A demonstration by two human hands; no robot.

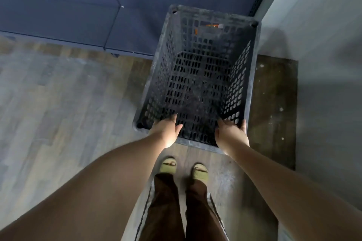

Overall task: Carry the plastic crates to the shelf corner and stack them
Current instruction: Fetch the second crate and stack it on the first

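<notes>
A dark grey perforated plastic crate stands upright and empty in the corner between the blue shelf and the grey wall. My left hand grips the crate's near rim at its left end, fingers reaching over the edge. On the same rim at the right end, my right hand holds on with fingers curled over the corner. Something orange shows through the holes of the far wall. Whether another crate sits beneath this one I cannot tell.
A low blue shelf runs along the back and left. A grey wall closes the right side. The floor is wood-patterned, with a dark patch beside the crate. My feet in pale slippers stand just behind the crate.
</notes>
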